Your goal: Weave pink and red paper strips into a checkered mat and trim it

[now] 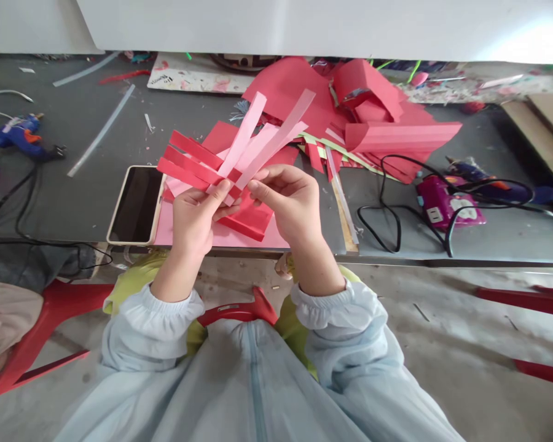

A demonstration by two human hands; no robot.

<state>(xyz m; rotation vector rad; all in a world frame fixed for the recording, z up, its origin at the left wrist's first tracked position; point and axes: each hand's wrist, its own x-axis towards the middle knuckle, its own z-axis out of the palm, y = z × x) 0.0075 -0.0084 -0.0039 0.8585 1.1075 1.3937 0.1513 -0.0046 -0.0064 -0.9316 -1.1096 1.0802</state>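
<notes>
Red paper strips (188, 170) and pink paper strips (243, 136) cross each other in a woven piece above the table's front edge. My left hand (194, 218) pinches this weave at its lower left, thumb on top. With thumb and fingers closed together, my right hand (291, 199) grips the weave's right side, by the base of a pink strip. The red strips point to the upper left, the pink ones to the upper right. Under the hands lie a folded red paper (246, 221) and a pink sheet (276, 236).
A phone (136, 205) lies left of the hands. Red paper sheets (286, 92) are heaped behind. Blue glue guns (16, 135) sit at both sides, and a black cable (399, 221) loops near a purple power socket (451, 202). A red stool (64, 301) stands at left.
</notes>
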